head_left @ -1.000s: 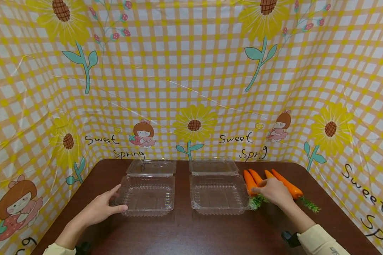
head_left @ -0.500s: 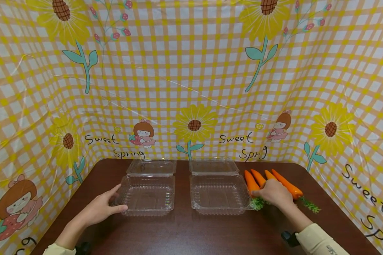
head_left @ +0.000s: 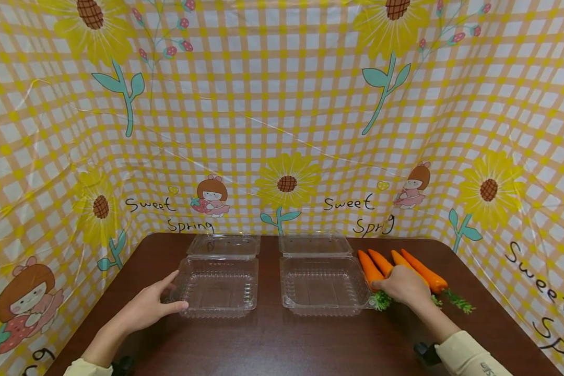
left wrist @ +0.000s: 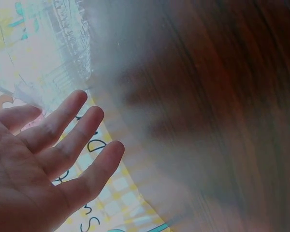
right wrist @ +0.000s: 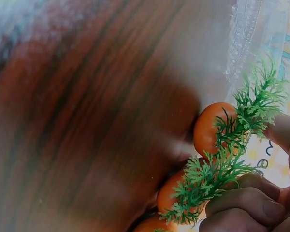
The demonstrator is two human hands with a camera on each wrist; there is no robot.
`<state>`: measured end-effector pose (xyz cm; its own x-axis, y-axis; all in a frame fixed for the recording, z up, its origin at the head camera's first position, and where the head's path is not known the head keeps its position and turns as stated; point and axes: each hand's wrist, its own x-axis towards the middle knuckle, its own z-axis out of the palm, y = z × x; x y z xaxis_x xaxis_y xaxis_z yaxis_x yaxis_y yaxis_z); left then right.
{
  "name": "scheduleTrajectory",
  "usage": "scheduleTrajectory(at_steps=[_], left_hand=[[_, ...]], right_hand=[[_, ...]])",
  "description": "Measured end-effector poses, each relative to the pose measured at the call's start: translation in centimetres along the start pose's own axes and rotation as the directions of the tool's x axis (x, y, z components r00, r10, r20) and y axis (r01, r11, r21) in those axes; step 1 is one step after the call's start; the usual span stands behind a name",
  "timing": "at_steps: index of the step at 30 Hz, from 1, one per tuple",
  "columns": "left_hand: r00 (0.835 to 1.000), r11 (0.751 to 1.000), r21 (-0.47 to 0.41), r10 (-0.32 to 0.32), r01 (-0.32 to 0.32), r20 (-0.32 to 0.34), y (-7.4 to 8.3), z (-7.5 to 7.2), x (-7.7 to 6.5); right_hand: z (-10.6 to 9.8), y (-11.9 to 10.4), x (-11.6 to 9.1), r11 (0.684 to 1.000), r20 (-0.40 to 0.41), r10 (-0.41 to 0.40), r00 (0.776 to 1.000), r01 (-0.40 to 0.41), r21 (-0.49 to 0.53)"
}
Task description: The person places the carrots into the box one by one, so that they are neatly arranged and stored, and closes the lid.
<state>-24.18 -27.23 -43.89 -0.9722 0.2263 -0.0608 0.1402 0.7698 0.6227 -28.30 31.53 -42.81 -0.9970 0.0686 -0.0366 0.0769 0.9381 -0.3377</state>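
In the head view my left hand (head_left: pixel 143 303) is beside the left clear plastic clamshell box (head_left: pixel 218 315), thumb and index fingertip at its left side. The left wrist view shows that hand (left wrist: pixel 53 150) with its fingers spread and nothing in the palm. My right hand (head_left: pixel 404 284) is over a row of orange carrots with green tops, its curled fingers and thumb around the second carrot (head_left: pixel 379 262) from the left. The leftmost carrot (head_left: pixel 368 269) lies by the thumb. In the right wrist view the leafy tops (right wrist: pixel 258 104) partly cover the fingers.
A second clear clamshell box (head_left: pixel 321 312) stands mid-table, its right edge close to the carrots. Both lids lie folded back. The rightmost carrot (head_left: pixel 425 271) lies beyond my right hand. A checked, flower-printed cloth (head_left: pixel 282 104) encloses the dark wooden table (head_left: pixel 272 344).
My right hand has shifted slightly to the right and its fingers have gone lower among the carrots. The left two carrots have moved a little. My left hand stays put.
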Motion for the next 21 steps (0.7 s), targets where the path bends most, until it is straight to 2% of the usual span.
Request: scheduleTrajectory(at_steps=[7,21], left_hand=[[1.0,1.0,-0.008,0.008,-0.008,0.007,0.09,-0.11,-0.03],[1.0,1.0,-0.027,0.003,-0.003,0.001,0.07,0.06,-0.14]], right_hand=[[0.46,0.16,0.02,0.999,-0.005,0.039,0.999,-0.038,0.034],[0.29,0.61,-0.19,0.996,-0.016,0.049,0.999,-0.047,0.078]])
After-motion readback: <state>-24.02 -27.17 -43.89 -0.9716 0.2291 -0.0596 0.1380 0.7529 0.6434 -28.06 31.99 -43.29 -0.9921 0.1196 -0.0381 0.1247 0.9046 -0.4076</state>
